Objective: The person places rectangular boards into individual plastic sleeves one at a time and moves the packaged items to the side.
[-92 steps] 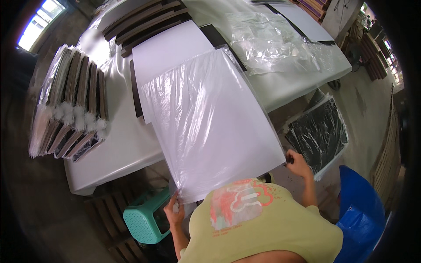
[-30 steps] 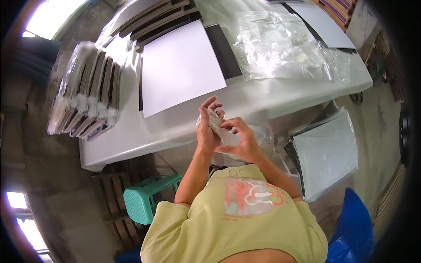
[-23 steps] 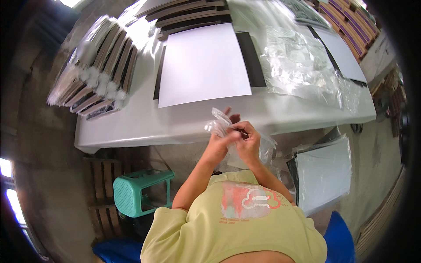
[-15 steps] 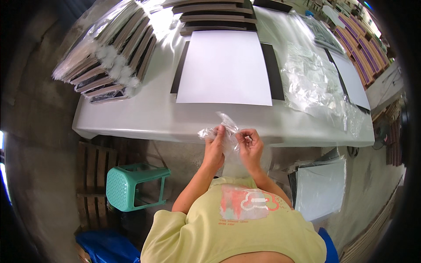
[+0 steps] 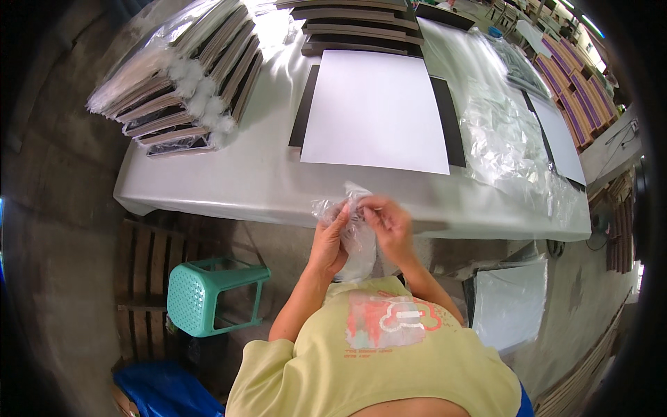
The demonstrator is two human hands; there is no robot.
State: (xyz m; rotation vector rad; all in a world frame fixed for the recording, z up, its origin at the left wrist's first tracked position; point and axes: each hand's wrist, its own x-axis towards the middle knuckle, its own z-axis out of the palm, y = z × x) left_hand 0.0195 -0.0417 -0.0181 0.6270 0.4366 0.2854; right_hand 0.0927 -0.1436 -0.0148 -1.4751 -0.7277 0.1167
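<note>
Just off the table's front edge, my left hand [image 5: 329, 244] grips a crumpled piece of clear plastic film [image 5: 359, 249] between thumb and fingers. The film hangs down in front of my shirt. My right hand [image 5: 390, 226] is closed at the film's upper part, its fingertips pinching close to my left thumb; it is slightly blurred. Beyond both hands, a large white sheet [image 5: 375, 115] lies on black boards [image 5: 453, 128] that stick out at its sides.
Plastic-wrapped stacks of boards [image 5: 163, 104] stand at the table's [image 5: 229, 187] left. More dark boards [image 5: 361, 31] are piled behind the white sheet. Loose clear plastic [image 5: 504, 139] covers the right side. Below are a green stool [image 5: 198, 299] and a wrapped white panel [image 5: 511, 302].
My right hand has moved left and slightly up, closer to my left hand. More of the film now hangs below them. The view has shifted, so the table items appear farther right.
</note>
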